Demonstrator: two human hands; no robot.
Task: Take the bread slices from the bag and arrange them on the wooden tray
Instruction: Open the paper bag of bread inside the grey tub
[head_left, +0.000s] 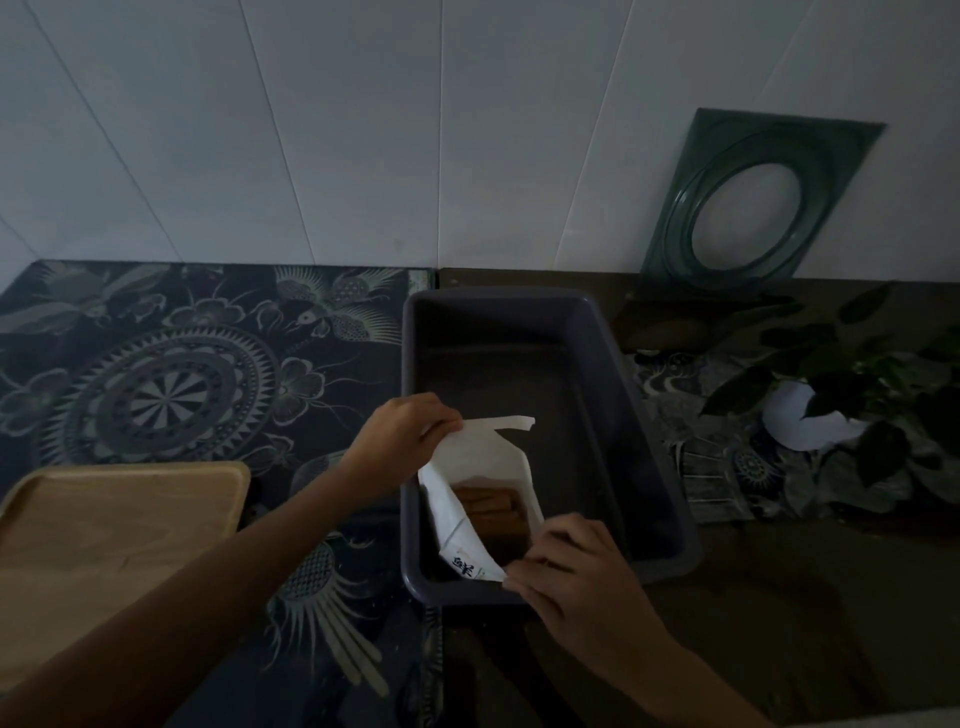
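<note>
Bag held open w/ both hands, bread not out yet.

R hand nearest: fingers pinched shut on near lip of white paper bag; L hand fingers pinched on far lip, pulling opposite way, prob. to spread the mouth for access. Brown bread slices inside bag, stacked, count unclear (dim). Bag sits in near end of grey plastic bin on desk. Wooden tray to the left, apart from bin, no slices on it. Potted plant far right.
</note>
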